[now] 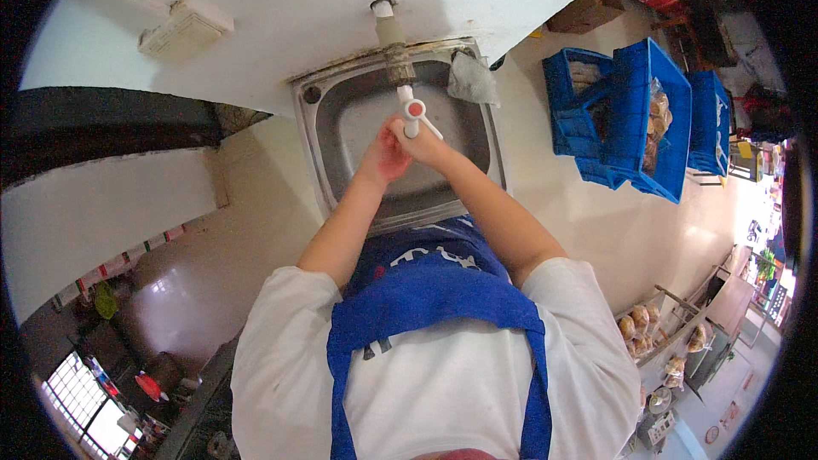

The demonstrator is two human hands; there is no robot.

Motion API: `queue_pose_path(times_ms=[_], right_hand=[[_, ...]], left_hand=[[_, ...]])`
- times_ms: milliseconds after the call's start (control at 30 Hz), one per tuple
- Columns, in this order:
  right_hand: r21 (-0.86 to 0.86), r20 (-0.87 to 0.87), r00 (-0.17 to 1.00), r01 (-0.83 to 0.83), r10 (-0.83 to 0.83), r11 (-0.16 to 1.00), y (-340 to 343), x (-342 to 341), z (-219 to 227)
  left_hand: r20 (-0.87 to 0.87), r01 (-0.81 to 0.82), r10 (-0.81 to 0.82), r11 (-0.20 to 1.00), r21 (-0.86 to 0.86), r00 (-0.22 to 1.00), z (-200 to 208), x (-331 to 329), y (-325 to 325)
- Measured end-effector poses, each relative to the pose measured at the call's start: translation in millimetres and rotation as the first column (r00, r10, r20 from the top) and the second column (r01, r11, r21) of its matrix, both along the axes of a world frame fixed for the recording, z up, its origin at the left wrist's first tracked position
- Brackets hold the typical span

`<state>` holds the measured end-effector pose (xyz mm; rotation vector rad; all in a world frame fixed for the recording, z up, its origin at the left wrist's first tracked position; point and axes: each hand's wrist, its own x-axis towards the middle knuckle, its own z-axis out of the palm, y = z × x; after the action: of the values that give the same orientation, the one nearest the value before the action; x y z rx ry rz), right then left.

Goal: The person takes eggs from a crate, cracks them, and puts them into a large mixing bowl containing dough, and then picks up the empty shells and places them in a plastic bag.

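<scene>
A white plastic tap (415, 112) with a red dot on top and a lever handle reaches out from the wall over a steel sink (341, 140). Under its spout my two hands are together above the basin. My left hand (388, 158) is turned on its side, its palm side reddish and against the other hand. My right hand (423, 150) lies partly beneath the tap, which covers some of it. The fingers of both overlap and are mostly hidden, so their grip cannot be made out. No running water can be made out.
A crumpled clear plastic bag (472, 79) hangs over the sink's far right corner. To the right stand stacked blue crates (629, 153), one with bagged goods inside. A rack (682, 300) with packaged bread is at the lower right. A whitish box (185, 27) is mounted on the wall.
</scene>
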<state>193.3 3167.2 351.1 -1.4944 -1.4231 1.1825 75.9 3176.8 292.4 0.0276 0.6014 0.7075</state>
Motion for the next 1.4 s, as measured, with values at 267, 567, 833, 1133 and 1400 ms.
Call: queue_pose_path(times_ms=[267,567,833,1133,1400], right_hand=[[-0.065,0.426,0.901,0.122,-0.083,0.990,-16,-3,66],[0.184,0.469,0.870,0.071,-0.151,0.980,-43,29,125],[0.407,0.616,0.750,-0.041,-0.241,0.913,-60,31,182],[0.517,0.700,0.597,-0.046,-0.391,0.855,-70,-11,175],[0.358,0.253,0.776,0.480,-0.578,0.801,-79,9,108]], left_hand=[[0.071,0.060,-0.066,0.995,0.084,0.995,-6,-5,-4],[-0.130,0.131,-0.142,0.987,-0.088,0.981,17,19,13],[0.073,0.246,-0.240,0.966,-0.078,0.968,43,8,9],[-0.337,0.499,-0.416,0.840,0.213,0.844,39,-17,7],[-0.512,0.668,-0.448,0.615,0.419,0.733,101,-63,21]])
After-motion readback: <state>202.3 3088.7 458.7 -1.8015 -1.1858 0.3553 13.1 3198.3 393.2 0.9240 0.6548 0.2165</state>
